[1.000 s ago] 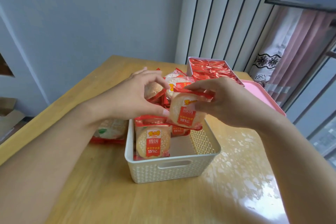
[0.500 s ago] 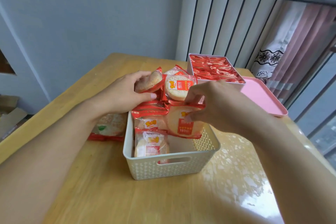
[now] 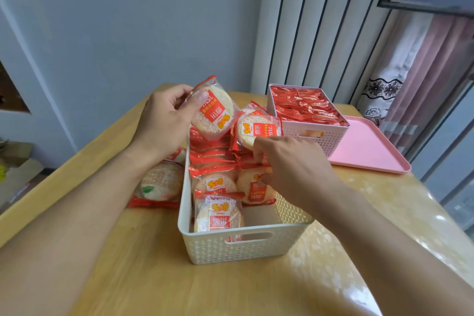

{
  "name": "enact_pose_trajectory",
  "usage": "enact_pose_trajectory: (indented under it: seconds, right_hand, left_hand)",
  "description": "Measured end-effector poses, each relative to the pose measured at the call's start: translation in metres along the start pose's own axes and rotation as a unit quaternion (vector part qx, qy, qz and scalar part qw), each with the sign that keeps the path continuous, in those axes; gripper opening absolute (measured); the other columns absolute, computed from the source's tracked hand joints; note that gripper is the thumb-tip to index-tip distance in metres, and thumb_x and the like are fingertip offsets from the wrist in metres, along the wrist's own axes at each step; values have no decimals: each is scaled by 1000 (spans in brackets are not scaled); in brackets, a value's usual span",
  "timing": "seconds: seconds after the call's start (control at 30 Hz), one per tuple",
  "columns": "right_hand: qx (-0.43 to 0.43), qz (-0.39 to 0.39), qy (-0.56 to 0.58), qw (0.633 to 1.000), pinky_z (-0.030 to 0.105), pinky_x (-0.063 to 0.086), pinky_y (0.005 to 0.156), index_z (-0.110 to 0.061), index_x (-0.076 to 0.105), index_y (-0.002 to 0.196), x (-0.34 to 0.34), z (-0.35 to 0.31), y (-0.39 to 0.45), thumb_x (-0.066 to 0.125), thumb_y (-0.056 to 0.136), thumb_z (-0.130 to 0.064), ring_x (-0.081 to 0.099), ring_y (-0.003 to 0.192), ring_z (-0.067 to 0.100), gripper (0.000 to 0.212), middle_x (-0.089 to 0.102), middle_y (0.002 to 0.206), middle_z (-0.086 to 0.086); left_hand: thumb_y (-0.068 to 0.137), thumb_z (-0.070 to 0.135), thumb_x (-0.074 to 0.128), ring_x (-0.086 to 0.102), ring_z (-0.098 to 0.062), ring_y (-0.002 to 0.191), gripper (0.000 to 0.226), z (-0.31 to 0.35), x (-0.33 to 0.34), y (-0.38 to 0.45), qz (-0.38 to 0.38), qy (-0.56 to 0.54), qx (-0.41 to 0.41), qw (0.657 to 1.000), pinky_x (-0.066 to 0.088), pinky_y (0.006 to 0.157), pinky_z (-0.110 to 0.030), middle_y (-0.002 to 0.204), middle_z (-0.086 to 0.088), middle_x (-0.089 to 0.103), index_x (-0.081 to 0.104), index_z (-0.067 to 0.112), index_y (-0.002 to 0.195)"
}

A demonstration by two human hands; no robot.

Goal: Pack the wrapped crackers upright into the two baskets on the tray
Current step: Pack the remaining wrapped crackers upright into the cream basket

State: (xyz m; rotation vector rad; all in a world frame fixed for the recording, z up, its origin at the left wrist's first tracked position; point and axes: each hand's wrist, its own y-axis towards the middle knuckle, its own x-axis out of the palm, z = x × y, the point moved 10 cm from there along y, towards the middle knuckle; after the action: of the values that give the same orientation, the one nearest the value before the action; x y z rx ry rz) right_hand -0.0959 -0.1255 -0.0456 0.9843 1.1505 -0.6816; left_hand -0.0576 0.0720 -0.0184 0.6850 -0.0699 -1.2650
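Observation:
A white woven basket [image 3: 241,246] stands on the wooden table in front of me, partly filled with upright wrapped crackers [image 3: 218,215] in red and clear wrappers. My left hand [image 3: 164,120] grips one wrapped cracker [image 3: 213,113], lifted above the basket's far left corner. My right hand [image 3: 289,164] reaches into the basket and pinches the top edge of an upright cracker [image 3: 254,190] on its right side. A pink-white basket [image 3: 313,136], packed full of red wrappers, stands on a pink tray [image 3: 369,149] at the back right.
Loose wrapped crackers [image 3: 159,185] lie on the table left of the white basket, and more are piled behind it [image 3: 259,128]. The table's right part is glossy. A radiator and curtain stand behind the table.
My left hand has lifted its cracker higher and turned its face toward me. My right hand has lowered its cracker into the basket's right side, where it now stands upright.

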Motion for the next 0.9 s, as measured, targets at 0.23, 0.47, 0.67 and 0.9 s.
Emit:
enact_pose_trajectory:
  seconds: [0.23, 0.47, 0.67, 0.9]
  right_hand:
    - [110, 98, 312, 939, 30, 48, 59, -31, 58, 94, -41, 27, -6, 76, 69, -68, 60, 70, 3, 49, 65, 78, -12]
    - [100, 77, 465, 876, 31, 61, 66, -30, 50, 118, -42, 27, -6, 84, 62, -52, 70, 81, 3, 69, 71, 97, -11]
    - [52, 92, 482, 870, 45, 62, 73, -17, 69, 93, -60, 33, -7, 91, 70, -14, 74, 75, 15, 32, 77, 84, 0]
    - [20, -59, 450, 891, 48, 62, 78, -30, 69, 106, -51, 25, -14, 80, 77, 4, 75, 86, 20, 45, 77, 96, -1]
  left_hand:
    - [99, 29, 60, 71, -17, 86, 28, 19, 17, -9, -80, -101, 4, 992, 57, 82, -40, 96, -14, 77, 73, 4, 104]
    - [89, 32, 62, 73, -17, 83, 33, 35, 38, -24, -162, -160, -12, 974, 60, 78, -35, 91, -5, 78, 73, 5, 104]
    - [73, 63, 78, 74, -20, 87, 48, 37, 50, -41, -292, -8, -21, 956, 61, 81, -45, 93, -1, 77, 76, 22, 97]
    - [60, 76, 72, 53, -12, 79, 61, 34, 73, -78, -336, 527, 85, 776, 36, 58, -32, 86, 13, 60, 61, 35, 103]
